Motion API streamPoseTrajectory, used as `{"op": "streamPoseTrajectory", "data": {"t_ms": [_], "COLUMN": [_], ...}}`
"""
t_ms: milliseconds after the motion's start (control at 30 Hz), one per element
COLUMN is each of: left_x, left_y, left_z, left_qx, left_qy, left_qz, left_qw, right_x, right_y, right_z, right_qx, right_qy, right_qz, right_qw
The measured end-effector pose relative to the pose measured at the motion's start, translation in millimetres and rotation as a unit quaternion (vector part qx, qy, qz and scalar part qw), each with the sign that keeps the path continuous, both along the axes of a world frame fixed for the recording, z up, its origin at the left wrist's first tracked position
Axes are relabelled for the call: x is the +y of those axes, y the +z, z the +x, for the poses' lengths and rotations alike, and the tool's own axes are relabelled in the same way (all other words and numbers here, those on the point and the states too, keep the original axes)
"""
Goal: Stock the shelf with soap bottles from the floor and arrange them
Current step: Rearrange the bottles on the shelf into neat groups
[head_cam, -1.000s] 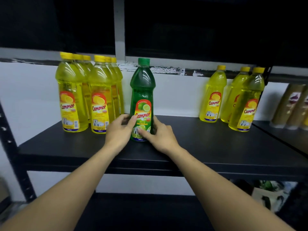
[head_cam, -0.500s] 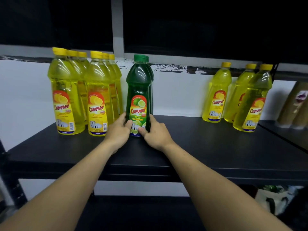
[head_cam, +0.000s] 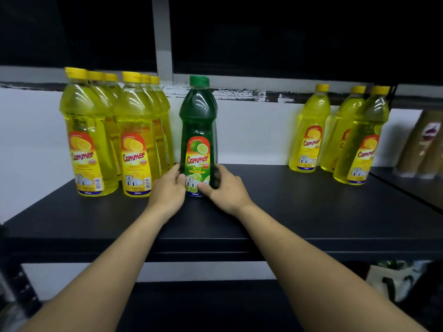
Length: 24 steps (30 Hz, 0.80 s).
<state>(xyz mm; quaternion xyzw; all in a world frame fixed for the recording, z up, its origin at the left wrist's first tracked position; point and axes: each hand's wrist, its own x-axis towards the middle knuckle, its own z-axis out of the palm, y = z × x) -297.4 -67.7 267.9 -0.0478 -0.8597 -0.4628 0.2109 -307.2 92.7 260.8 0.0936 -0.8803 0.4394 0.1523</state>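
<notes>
A green lime soap bottle (head_cam: 198, 130) stands upright on the black shelf (head_cam: 299, 207), with a second green bottle partly hidden right behind it. My left hand (head_cam: 167, 190) grips its base from the left, and my right hand (head_cam: 224, 190) grips it from the right, thumb across the label's lower edge. To its left stand two rows of yellow lemon soap bottles (head_cam: 134, 140), label forward. Three more yellow bottles (head_cam: 309, 133) stand loosely grouped at the shelf's right back.
A white wall runs behind the shelf, with a dark shelf level above. Brown packets (head_cam: 424, 144) lean on the neighbouring shelf at far right. A lower shelf (head_cam: 203, 305) lies beneath, and a white bag (head_cam: 393, 281) sits low right. A perforated upright (head_cam: 21, 281) stands at left.
Both hands slid the green bottle left and back, in line with a second green one and closer to the yellow rows. The camera moved slightly left.
</notes>
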Motion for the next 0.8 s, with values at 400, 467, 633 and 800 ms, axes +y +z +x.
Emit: {"op": "streamPoseTrajectory", "data": {"t_ms": [400,467,633,800], "left_x": [15,30,84,139], "left_y": [7,6,3,4], "left_z": [38,45,46,43], "left_qx": [0.206,0.193,0.092,-0.001], "left_qy": [0.046,-0.009,-0.138,-0.211], "left_qz": [-0.038,-0.035,-0.123,-0.236], "left_qw": [0.977,0.98,0.978,0.948], "right_x": [29,45,92,154], "right_y": [10,9,8,9], "right_z": [54,70,98,119], "right_qx": [-0.059,-0.067,-0.061,-0.053], "right_qy": [0.039,0.051,0.003,-0.102], "right_qz": [-0.088,-0.097,-0.103,-0.076], "right_qw": [0.994,0.992,0.993,0.99]}}
